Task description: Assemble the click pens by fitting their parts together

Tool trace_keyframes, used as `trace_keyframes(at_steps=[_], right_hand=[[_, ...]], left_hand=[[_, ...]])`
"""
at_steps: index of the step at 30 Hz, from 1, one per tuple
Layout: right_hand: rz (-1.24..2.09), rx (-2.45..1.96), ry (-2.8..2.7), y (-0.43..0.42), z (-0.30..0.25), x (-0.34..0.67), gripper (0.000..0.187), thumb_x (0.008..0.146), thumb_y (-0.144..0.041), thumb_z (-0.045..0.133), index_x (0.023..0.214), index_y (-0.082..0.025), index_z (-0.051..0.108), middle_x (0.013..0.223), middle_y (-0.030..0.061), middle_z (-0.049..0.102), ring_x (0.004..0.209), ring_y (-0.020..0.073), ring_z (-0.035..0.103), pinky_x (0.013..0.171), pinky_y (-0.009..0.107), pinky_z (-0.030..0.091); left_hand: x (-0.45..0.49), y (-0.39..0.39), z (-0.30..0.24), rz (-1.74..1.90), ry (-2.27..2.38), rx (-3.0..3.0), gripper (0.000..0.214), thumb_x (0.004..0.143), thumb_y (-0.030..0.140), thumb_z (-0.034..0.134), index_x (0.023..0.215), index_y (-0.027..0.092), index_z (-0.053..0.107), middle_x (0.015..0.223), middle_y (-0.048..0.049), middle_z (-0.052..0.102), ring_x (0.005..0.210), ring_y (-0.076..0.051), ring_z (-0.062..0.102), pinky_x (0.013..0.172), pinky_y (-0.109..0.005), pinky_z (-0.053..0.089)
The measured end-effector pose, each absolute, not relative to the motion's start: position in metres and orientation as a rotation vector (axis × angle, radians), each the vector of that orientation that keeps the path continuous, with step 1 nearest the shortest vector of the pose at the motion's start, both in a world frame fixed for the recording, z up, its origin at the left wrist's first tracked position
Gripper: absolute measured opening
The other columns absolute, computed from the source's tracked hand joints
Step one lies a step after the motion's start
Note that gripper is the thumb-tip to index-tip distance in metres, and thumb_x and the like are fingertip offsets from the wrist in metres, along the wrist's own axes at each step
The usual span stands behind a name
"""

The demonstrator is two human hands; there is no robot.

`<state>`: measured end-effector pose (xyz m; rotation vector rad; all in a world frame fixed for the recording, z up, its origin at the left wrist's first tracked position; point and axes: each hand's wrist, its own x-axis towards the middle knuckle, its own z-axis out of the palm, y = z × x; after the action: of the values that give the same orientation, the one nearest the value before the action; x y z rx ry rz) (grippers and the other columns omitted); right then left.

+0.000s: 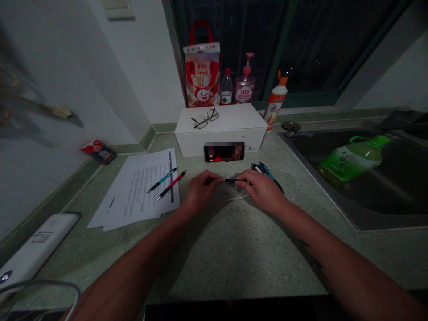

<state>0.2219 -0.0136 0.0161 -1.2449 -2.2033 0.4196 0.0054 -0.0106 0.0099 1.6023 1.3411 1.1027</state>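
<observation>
Between my two hands a short black pen barrel (230, 180) lies level, just above the counter. My right hand (262, 188) is closed, its thumb and fingers pinching the barrel's right end. At the left end, the fingertips of my left hand (199, 192) are pinched together on the tip; a small part there is too fine to make out. Below the hands a thin whitish rod (238, 198), like a pen refill, lies on the counter. Several pens (270, 174) lie behind my right hand, partly hidden by it. Left of my left hand, a blue pen (162, 179) and a red pen (171, 185) rest on printed sheets (133, 191).
A phone (224, 154) leans against a white box (220, 122) bearing glasses (205, 119). Behind stand a red bag (202, 76) and bottles (245, 87). At right, a sink (354, 223) holds a green jug (354, 158). A white power strip-like device (40, 240) lies at left.
</observation>
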Motion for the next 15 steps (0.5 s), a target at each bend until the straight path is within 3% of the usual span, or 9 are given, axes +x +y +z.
trace_keyframes(at_steps=[8,15], right_hand=[[0.489,-1.241,-2.162,-0.0139,0.0116,0.2189,0.023,0.102,-0.028,0.052,0.087,-0.021,0.068,0.086,0.0049,0.071,0.081,0.0198,0.065,0.074,0.032,0.045],[0.514,-1.118,-2.103,-0.0147,0.0132,0.2183,0.014,0.099,-0.027,0.058,0.093,-0.022,0.069,0.095,0.0061,0.071,0.091,0.0209,0.065,0.082,0.034,0.047]], left_hand=[[0.0059,-0.0135,0.0121,1.065,1.28,1.637,0.006,0.082,0.023,0.07,0.086,0.019,0.073,0.076,-0.002,0.073,0.069,-0.016,0.064,0.069,-0.029,0.052],[0.0063,-0.0129,0.0134,1.025,1.345,1.615,0.005,0.082,0.023,0.07,0.084,0.02,0.074,0.072,-0.0014,0.072,0.068,-0.016,0.065,0.069,-0.029,0.053]])
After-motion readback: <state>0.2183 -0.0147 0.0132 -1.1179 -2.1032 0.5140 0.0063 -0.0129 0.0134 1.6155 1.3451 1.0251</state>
